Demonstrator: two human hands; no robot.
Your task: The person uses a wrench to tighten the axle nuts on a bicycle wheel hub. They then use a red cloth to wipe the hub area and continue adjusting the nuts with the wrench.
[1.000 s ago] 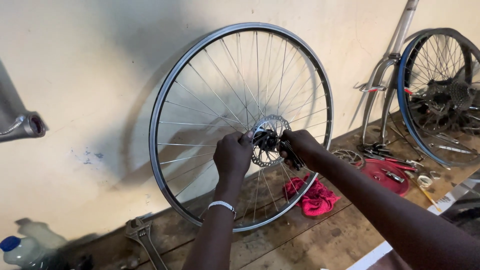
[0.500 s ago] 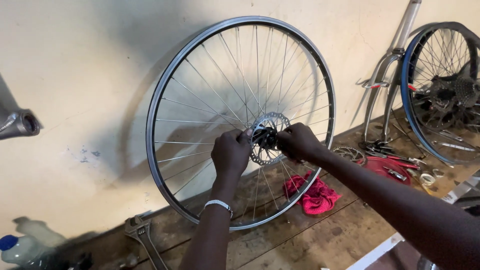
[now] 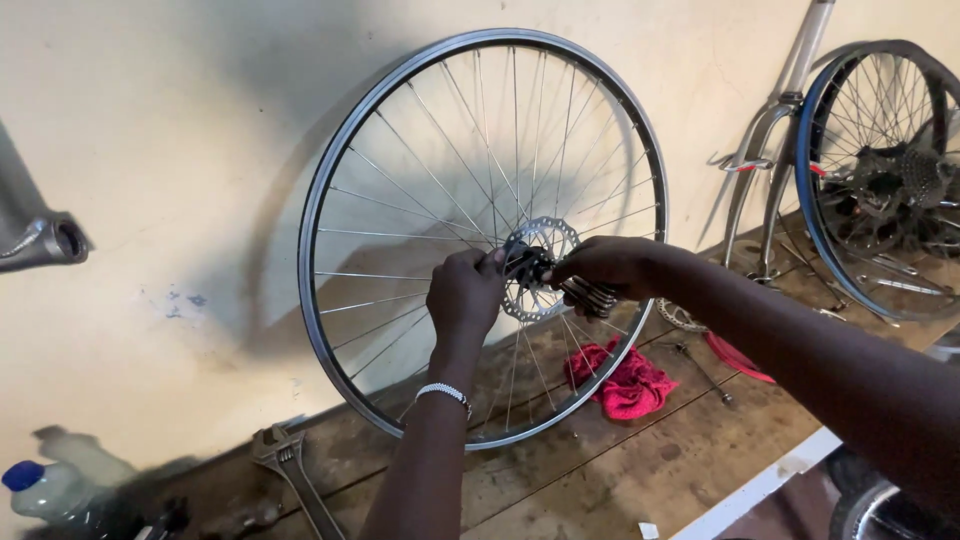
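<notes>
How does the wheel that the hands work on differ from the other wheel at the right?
The bare wheel has no tyre; the right wheel wears a dark one. The bare wheel carries a disc rotor; the right wheel shows a sprocket cluster. Left hand and right hand touch only the bare wheel. Both stand on the bench.

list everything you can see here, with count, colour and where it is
wheel: 1, silver rim, upright on bench against wall
rotor: 1, silver, at wheel hub
multi-tool: 1, dark, in right hand at hub
rag: 1, red, on bench behind wheel
wrench: 1, grey, on bench at left
bottle: 1, clear with blue cap, bottom left
second wheel: 1, dark tyre, blue rim, far right
frame: 1, silver, beside second wheel
bench: 1, brown wood
left hand: at hub, bracelet on wrist
right hand: holds multi-tool
</notes>
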